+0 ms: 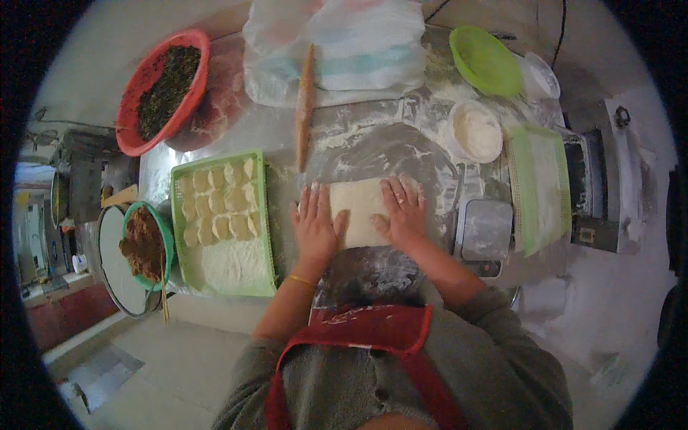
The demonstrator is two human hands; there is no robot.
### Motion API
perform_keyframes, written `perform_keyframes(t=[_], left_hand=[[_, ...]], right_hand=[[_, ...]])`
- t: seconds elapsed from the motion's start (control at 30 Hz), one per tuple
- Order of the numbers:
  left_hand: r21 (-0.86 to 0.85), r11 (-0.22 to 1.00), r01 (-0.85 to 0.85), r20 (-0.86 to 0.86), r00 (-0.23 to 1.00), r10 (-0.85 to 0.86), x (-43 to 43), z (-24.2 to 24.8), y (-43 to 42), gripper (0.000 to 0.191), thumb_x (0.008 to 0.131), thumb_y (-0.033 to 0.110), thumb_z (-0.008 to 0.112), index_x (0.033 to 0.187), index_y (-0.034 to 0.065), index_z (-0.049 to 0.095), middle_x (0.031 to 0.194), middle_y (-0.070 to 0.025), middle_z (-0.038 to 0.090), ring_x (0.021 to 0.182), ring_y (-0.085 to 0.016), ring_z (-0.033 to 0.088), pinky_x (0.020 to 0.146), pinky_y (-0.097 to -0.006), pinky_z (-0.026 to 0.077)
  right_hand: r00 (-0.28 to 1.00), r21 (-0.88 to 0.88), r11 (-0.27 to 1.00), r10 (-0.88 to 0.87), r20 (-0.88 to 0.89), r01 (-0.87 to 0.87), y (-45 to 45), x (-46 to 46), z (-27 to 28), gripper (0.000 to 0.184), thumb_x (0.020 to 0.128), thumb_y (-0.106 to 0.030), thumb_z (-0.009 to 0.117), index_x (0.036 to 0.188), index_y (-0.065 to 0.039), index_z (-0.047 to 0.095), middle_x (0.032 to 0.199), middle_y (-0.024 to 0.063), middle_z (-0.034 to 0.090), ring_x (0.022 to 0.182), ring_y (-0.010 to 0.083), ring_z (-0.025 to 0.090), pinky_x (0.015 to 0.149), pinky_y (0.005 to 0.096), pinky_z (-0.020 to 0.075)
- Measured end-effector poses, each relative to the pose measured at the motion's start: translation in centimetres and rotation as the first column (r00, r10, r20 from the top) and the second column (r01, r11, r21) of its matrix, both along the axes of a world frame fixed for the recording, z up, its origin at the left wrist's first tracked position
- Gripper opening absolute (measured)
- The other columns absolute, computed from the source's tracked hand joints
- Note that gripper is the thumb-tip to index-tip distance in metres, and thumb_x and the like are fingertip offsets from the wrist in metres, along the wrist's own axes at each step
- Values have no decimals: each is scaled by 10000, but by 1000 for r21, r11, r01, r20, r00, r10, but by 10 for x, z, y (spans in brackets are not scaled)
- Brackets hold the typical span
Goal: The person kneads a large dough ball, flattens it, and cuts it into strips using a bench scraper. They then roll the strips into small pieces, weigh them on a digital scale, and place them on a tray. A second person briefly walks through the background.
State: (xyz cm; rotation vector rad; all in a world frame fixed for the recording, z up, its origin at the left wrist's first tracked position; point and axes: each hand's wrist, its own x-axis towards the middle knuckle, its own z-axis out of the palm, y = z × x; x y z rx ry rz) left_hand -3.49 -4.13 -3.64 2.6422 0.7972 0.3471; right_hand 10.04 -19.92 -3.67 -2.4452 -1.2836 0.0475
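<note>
A flattened, pale slab of dough (359, 212) lies on the floury metal worktop before me. My left hand (317, 223) rests flat over its left end, thumb stretched inward onto the dough. Over the right end lies my right hand (402, 215), palm down, its thumb also pointing in. Flour dusts the fingers of both hands. Neither hand is wrapped around the dough, and its two ends are partly hidden under them.
A wooden rolling pin (305, 107) lies beyond the dough, partly on a white cloth (365, 70). To the left are a green tray (270, 242) of filled dumplings, a red basin (201, 70) of chopped greens and a bowl of filling (142, 244). Rightward sit a flour bowl (477, 131) and scale (486, 228).
</note>
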Motion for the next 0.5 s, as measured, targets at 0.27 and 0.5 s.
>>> perform_keyframes(t=[0.27, 0.5], left_hand=[[71, 997, 40, -33, 999, -37, 18, -4, -16, 681, 890, 469, 486, 1401, 40, 351, 1435, -160, 379, 1372, -316, 275, 1105, -543, 157], [51, 986, 158, -168, 975, -148, 50, 9, -51, 678, 876, 455, 515, 1395, 44, 368, 1452, -137, 361, 1394, -297, 230, 1134, -505, 103]], right_hand=[[1000, -27, 1000, 12, -6, -12, -7, -5, -3, 663, 835, -412, 581, 1378, -83, 393, 1436, 139, 354, 1363, 339, 253, 1097, 581, 160], [998, 107, 992, -64, -27, 67, -39, 3, 2, 438, 817, -226, 602, 1231, -92, 548, 1400, 121, 403, 1305, 330, 350, 1070, 555, 254]])
